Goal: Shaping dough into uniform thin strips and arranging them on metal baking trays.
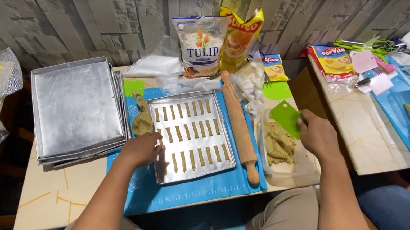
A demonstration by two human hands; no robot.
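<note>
On the worktop point(71, 192) lies a blue mat point(194, 191), and on it a baking tray point(191, 135) with rows of short dough strips, its long side pointing away from the person. The left hand point(142, 149), fingers curled together, touches the tray's near left edge. The right hand point(318, 136) pinches a green scraper point(287, 118) above the dough lump point(278, 143), right of the tray.

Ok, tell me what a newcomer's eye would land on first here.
Probably the metal baking tray in the middle of the blue mat, filled with rows of small greenish dough sticks; the left hand rests at its near left corner. To its right lies a wooden rolling pin, and the right hand holds a green scraper over a lump of dough.
</note>
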